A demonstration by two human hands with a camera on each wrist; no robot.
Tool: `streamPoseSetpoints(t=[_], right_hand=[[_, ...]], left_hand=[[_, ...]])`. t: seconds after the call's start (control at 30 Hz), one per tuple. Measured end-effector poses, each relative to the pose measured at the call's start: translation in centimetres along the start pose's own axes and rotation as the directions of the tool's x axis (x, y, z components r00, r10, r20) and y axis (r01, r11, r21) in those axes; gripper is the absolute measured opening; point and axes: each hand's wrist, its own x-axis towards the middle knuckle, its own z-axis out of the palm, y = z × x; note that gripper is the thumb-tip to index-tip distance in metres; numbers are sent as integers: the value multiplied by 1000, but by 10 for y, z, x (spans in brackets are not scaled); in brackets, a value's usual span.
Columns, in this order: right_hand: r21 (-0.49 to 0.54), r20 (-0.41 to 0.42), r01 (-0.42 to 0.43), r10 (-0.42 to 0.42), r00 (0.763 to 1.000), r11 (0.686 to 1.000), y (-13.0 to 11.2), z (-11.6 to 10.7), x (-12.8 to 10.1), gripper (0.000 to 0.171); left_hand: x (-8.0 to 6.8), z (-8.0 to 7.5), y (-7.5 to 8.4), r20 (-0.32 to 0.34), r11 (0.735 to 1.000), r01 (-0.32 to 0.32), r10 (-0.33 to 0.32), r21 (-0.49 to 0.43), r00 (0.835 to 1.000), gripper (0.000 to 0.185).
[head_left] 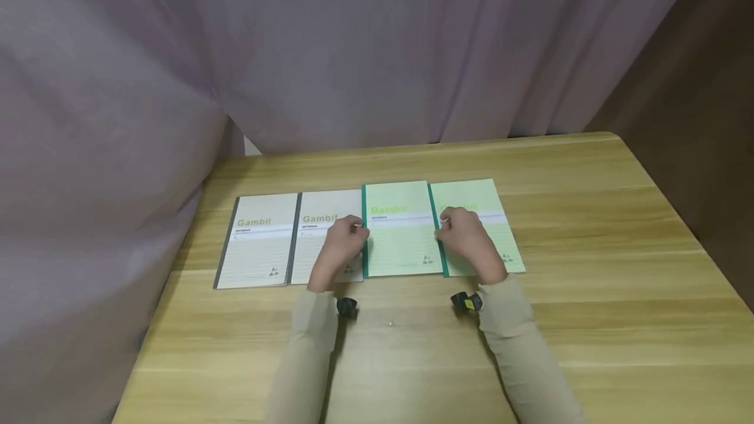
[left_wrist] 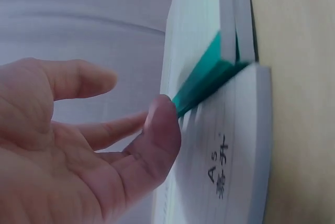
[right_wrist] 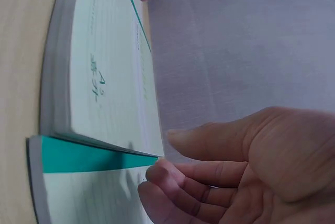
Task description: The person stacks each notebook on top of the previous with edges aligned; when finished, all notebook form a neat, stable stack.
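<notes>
Four is avoided here: several Gambit notebooks lie in a row, covers up. A pale green notebook with a green spine (head_left: 402,247) lies between my hands and looks raised on another layer in the wrist views. My left hand (head_left: 344,241) is at its spine, over a white notebook (head_left: 315,260); one fingertip (left_wrist: 163,130) touches or nearly touches the green spine (left_wrist: 201,80). My right hand (head_left: 465,234) hovers over or rests on the rightmost green notebook (head_left: 485,192), fingers loosely bent near its spine (right_wrist: 73,156). Neither hand grips anything; both thumbs stand apart from the fingers.
Another white notebook (head_left: 256,260) with a dark spine lies at the row's left end. The wooden table (head_left: 589,228) extends around the row. A grey-purple curtain (head_left: 353,51) hangs behind the table and along its left side.
</notes>
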Motion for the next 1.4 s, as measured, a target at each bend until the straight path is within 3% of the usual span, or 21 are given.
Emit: streamPoseSetpoints(t=[0.23, 0.43, 0.6, 1.1, 1.4], right_hand=[[5, -49, 22, -22, 999, 1000, 1, -6, -2, 36], [18, -107, 39, -37, 994, 999, 2, -11, -4, 37], [32, -150, 18, -13, 989, 999, 8, -17, -6, 38], [91, -146, -23, 37, 989, 996, 30, -32, -13, 45], [117, -165, -53, 72, 984, 992, 50, -41, -18, 46]], left_hand=[[1, 6, 4, 15, 996, -19, 20, -91, 1000, 46], [2, 10, 9, 35, 991, -84, 88, -100, 996, 46], [6, 17, 14, 68, 989, -99, 107, -106, 992, 46], [10, 44, 30, 102, 994, -103, 106, -42, 989, 48], [11, 60, 38, 103, 988, -132, 140, -81, 985, 51]])
